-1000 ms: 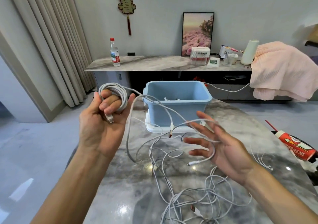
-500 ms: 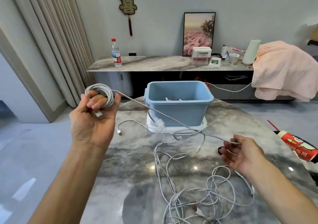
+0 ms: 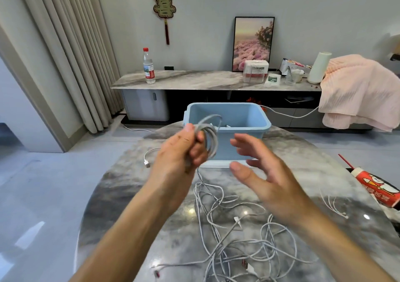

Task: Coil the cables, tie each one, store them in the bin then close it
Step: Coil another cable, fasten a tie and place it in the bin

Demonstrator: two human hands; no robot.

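My left hand [image 3: 180,152] grips a coil of white cable [image 3: 211,137] in front of the open light-blue bin [image 3: 257,115]. The cable's free end hangs down from the coil into a tangle of loose white cables [image 3: 238,238] on the marble table [image 3: 121,195]. My right hand [image 3: 266,173] hovers just right of the coil, fingers spread and holding nothing. The bin stands on its white lid [image 3: 216,164] at the far side of the table. Small white pieces show inside the bin.
A loose USB plug end [image 3: 147,163] lies left of the bin. A red and white tube [image 3: 376,186] sits at the table's right edge, with thin white cords [image 3: 333,206] beside it. Behind are a sideboard with a water bottle [image 3: 149,66] and a pink blanket [image 3: 359,91].
My left hand has swung the coil from the left to the middle, in front of the bin. My right hand has let go of the cable strand and risen toward the coil.
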